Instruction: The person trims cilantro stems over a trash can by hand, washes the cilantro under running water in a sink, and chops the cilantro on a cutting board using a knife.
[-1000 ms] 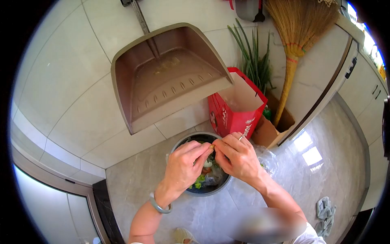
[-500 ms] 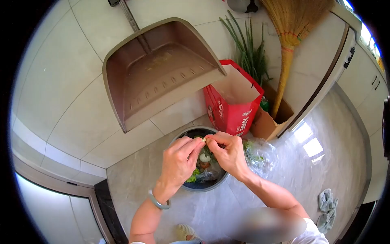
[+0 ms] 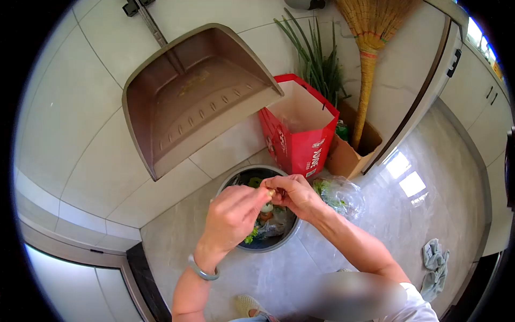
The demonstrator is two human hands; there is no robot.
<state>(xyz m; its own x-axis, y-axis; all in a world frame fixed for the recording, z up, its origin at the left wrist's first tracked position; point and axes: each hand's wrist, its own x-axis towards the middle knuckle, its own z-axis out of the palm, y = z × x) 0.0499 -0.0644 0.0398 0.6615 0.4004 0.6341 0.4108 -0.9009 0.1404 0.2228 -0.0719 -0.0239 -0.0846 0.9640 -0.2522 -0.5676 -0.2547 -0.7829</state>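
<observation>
My left hand and my right hand meet over a round grey bin. Between their fingertips is a small pale yellowish piece, perhaps a garlic clove; its kind is hard to make out. Both hands are closed in a pinch, the left one slightly blurred and wearing a bangle at the wrist. Below them, the bin holds green leaves, crumpled clear plastic and other scraps, partly hidden by my hands.
A brown dustpan hangs against the tiled wall. Behind the bin stand a red paper bag, green onions and a cardboard box with a broom. A clear plastic bag and a grey cloth lie on the floor.
The view has shifted slightly, so the dustpan and red bag appear farther left. My left fingers have turned and closed over the small piece, while my right fingers have curled more underneath.
</observation>
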